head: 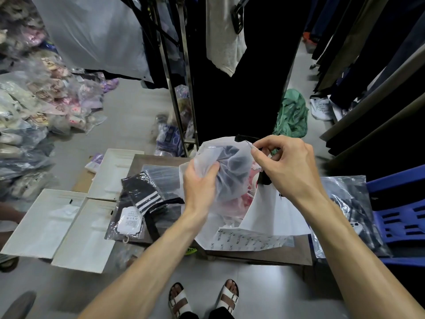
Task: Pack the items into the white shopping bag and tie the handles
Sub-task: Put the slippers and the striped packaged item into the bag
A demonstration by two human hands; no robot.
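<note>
The white shopping bag (271, 210) lies open on a small brown table (264, 255). Above its mouth my left hand (200, 183) clutches a clear plastic packet (232, 166) with dark clothing inside. My right hand (285, 160) pinches the packet's top edge and a black strap near the bag's rim. Pink items (246, 199) show inside the bag. A packet of black socks with white stripes (140, 201) rests on the table to the left, apart from both hands.
White boxes (66, 224) stand open on the floor at left. A blue plastic chair (400, 217) with a clear packet sits at right. A metal clothes rack (184, 93) with dark garments stands straight ahead. Heaps of bagged goods fill the left side.
</note>
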